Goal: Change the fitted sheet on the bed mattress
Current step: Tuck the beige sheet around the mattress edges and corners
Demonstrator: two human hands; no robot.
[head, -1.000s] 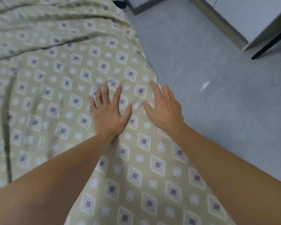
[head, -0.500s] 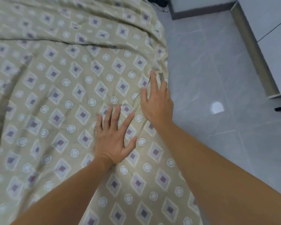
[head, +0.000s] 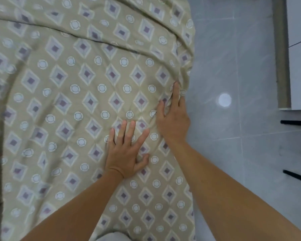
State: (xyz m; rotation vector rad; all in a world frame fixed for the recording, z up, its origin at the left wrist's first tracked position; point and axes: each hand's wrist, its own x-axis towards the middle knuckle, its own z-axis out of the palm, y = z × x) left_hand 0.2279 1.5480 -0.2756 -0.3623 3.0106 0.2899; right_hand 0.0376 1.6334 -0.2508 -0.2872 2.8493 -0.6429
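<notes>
Hands lie flat on the bed from where I stand, and the head view is the only one there is. The beige fitted sheet printed with purple diamonds and pale rings [head: 87, 87] is spread over the mattress, which is hidden wholly beneath it. The sheet's right border hangs over the bed's edge, gathered into folds beside the grey tiled floor [head: 233, 153].

The left hand [head: 127, 153] rests palm down on the cloth, fingers straight and fanned apart, thumb out to the side; its grip holds nothing. The right hand [head: 174, 119] lies just beside it, nearer the edge, fingers straight and close together, the fingertips [head: 176, 86] pressing into the bunched fabric at the border. That grip too looks flat, not pinching, though the far side of the hand is hidden over the edge.

Long creases run across the top and down the left of the sheet, so I judge the step in hand to be smoothing and seating this side. To do it well, the left palm should anchor the cloth while the right sweeps outward towards the edge, driving slack off the top and down the side. Pushing without an anchor would likely drag the creases along.

A white cabinet [head: 299, 66] stands well apart on the floor.
</notes>
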